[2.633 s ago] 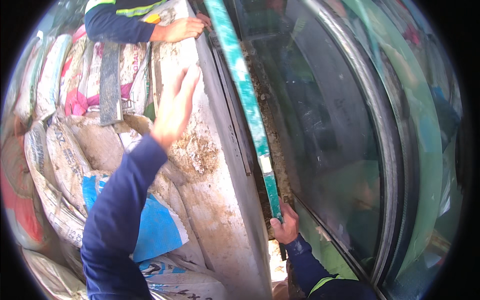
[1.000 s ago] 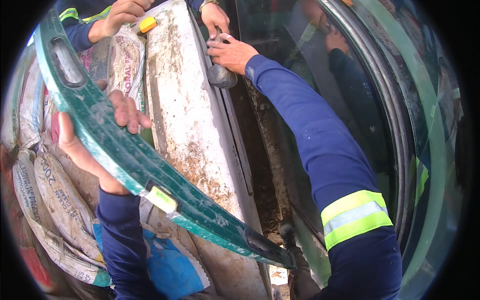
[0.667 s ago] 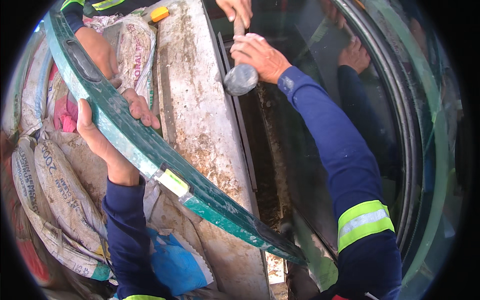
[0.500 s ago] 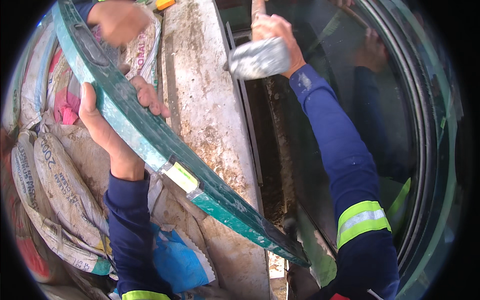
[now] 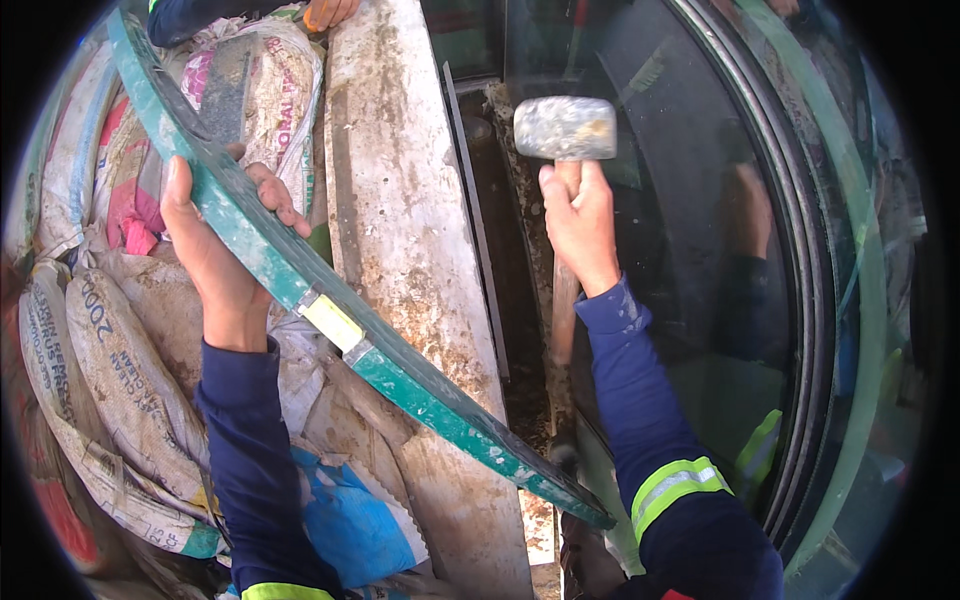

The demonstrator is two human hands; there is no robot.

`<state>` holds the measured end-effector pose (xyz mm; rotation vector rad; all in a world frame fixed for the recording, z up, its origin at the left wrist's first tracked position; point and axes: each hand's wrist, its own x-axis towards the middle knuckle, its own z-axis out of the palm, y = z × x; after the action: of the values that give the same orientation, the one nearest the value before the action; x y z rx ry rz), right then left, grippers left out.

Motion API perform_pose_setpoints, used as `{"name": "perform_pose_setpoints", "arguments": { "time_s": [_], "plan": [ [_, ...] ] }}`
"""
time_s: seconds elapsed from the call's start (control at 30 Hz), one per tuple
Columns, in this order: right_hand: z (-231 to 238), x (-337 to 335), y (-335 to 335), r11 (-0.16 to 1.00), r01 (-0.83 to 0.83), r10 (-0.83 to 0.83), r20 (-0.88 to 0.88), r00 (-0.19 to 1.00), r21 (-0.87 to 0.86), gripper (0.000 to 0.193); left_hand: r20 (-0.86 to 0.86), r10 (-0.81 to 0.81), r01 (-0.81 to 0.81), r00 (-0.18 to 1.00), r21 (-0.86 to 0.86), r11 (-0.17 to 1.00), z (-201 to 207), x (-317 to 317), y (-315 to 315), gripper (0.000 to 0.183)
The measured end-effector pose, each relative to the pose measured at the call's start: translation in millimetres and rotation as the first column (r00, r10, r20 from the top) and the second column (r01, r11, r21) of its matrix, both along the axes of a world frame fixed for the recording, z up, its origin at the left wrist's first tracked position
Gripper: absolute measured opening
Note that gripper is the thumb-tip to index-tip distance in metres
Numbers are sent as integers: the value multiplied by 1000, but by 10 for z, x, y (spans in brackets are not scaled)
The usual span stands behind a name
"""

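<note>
My left hand [image 5: 225, 250] is closed around a long green spirit level [image 5: 250, 237], its thumb on the near side and fingertips curling over the far side. The level slants from upper left to lower right across a pale, dirt-stained ledge [image 5: 410, 220]; whether it rests on the ledge I cannot tell. A pale yellowish vial window [image 5: 333, 322] shows midway along it. Over the dark gap beside the ledge, my right hand [image 5: 582, 228] grips a mallet [image 5: 566, 128] by its wooden handle, close under the dirty whitish head. The head is raised and slightly blurred.
Stacked woven sacks [image 5: 130, 380] fill the left side, with a blue bag [image 5: 355, 520] near my left forearm. Dark reflective glass [image 5: 690, 260] in a curved-looking frame stands at right. At the top, another person's hand [image 5: 330, 12] holds something orange.
The mallet has swung round, its head now above my right hand instead of below it. The level has shifted slightly left. The other person's hand has moved right to the orange thing.
</note>
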<state>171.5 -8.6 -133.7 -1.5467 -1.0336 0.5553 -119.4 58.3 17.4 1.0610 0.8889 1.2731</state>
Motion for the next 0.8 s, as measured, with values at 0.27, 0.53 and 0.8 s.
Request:
{"name": "perform_pose_setpoints", "arguments": {
  "time_s": [0.27,0.53,0.8],
  "plan": [
    [206,-215,-381,939,-309,341,-530,776,151,42,52,-24,22,998,36,999,59,-128,1,69],
    [-1520,-183,-1450,869,-9,52,74,996,-495,26,76,-16,17,997,-22,1000,11,38,-20,69],
    [-1480,-69,-624,907,-60,60,-15,998,-417,35,23,-131,119,991,277,953,86,-631,313,81]
  ]
}}
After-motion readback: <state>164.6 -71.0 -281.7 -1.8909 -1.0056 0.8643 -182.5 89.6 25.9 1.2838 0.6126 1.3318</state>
